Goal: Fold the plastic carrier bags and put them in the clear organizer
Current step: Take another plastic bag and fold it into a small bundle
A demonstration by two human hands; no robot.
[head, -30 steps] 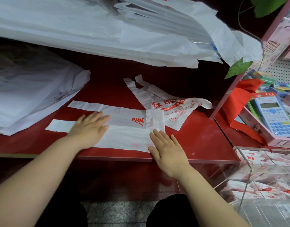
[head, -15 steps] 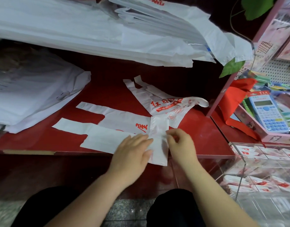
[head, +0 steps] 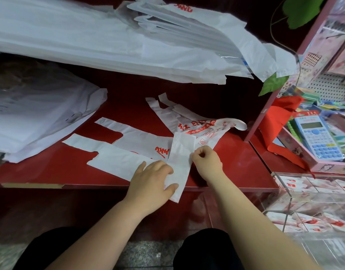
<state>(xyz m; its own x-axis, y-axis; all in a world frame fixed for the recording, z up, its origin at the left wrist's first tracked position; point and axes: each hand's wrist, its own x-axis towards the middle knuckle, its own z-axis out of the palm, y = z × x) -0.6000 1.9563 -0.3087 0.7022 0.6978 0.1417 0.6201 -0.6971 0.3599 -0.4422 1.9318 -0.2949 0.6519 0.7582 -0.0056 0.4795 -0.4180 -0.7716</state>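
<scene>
A white carrier bag (head: 127, 152) with red print lies flat on the red shelf (head: 236, 168), handles pointing left. Its right end is folded over into a narrow strip (head: 180, 152) that overhangs the front edge. My left hand (head: 152, 178) holds the lower end of that strip, thumb under it. My right hand (head: 205, 160) pinches the strip's right edge with curled fingers. A second, crumpled white bag (head: 189, 123) with red lettering lies behind. The clear organizer (head: 311, 203) stands at the lower right, with several folded bags in its compartments.
Large stacks of white bags (head: 109, 41) fill the upper shelf, and another stack (head: 31, 114) lies at the left. At the right are a red cloth (head: 278, 121), a blue calculator (head: 319, 137) on a pink box, and a pink pegboard rack (head: 327, 82).
Both hands left off pressing the bag flat. The left hand slid right to the folded end, the right hand took its edge, and the bag's right end was pulled towards the front edge.
</scene>
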